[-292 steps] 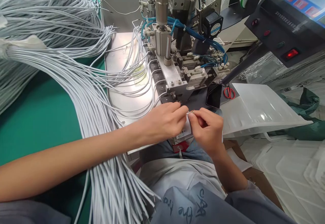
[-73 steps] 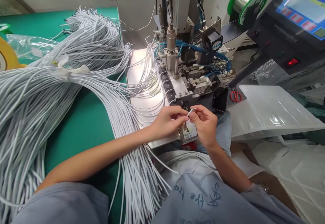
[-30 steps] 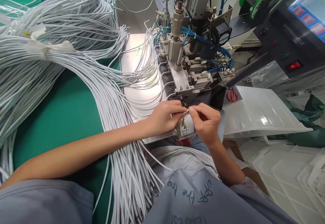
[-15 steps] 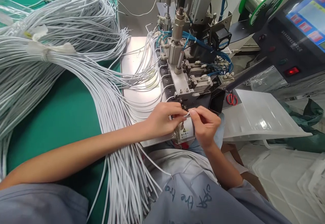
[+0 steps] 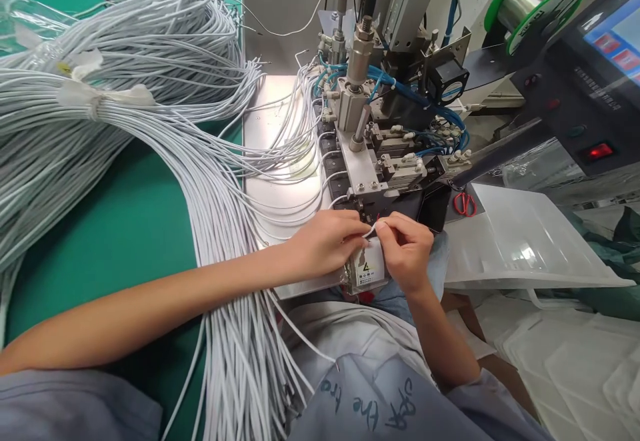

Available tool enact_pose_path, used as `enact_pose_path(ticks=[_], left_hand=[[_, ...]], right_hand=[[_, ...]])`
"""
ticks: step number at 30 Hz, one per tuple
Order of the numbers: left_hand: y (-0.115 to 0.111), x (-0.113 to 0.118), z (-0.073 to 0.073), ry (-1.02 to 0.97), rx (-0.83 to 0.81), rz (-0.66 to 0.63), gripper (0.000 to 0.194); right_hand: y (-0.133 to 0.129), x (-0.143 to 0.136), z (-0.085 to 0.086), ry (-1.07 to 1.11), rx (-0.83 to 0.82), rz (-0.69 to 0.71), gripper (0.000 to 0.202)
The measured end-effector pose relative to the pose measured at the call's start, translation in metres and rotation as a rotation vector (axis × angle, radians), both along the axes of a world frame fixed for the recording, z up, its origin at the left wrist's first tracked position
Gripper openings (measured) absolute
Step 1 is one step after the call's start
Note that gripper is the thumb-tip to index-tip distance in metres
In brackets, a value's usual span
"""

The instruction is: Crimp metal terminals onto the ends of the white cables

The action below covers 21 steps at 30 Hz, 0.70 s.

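Between my two hands runs the end of a white cable. My left hand pinches it from the left, thumb and forefinger together. At its tip, my right hand has thumb and finger closed on the same cable; a small red bit shows just above the fingertips. Both hands are in front of the machine, close to its lower near corner. A large bundle of white cables passes under my left forearm, and several single cables lead from it into the machine's row of slots.
A green mat lies under the cables on the left. A metal plate borders the machine. On the right are red-handled scissors, a white tray, a solder wire spool and a control panel.
The view has shifted slightly, so the machine and panel sit a little further right. Both hands keep hold of the cable end, the fingers having moved only a little.
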<state>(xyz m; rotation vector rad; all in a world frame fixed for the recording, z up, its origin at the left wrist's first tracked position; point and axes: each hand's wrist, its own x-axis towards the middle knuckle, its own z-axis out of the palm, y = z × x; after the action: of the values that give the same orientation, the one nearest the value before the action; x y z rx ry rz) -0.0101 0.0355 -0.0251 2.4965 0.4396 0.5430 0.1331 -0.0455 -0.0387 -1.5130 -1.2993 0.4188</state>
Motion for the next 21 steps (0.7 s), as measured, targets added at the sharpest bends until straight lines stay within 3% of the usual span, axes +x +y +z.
enact_pose_path(ticks=[3,11,21], left_hand=[[0.001,0.001,-0.004,0.018,-0.019,-0.043,0.027],[0.01,0.003,-0.015,0.377,0.288,0.03,0.031],[0.013,0.003,-0.014,0.395,0.328,-0.036,0.039]], right_hand=[[0.0,0.002,-0.009,0.091,-0.035,-0.005,0.022],[0.011,0.031,-0.034,0.317,-0.273,0.049,0.017],[0.02,0.031,-0.039,0.454,-0.351,0.115,0.015]])
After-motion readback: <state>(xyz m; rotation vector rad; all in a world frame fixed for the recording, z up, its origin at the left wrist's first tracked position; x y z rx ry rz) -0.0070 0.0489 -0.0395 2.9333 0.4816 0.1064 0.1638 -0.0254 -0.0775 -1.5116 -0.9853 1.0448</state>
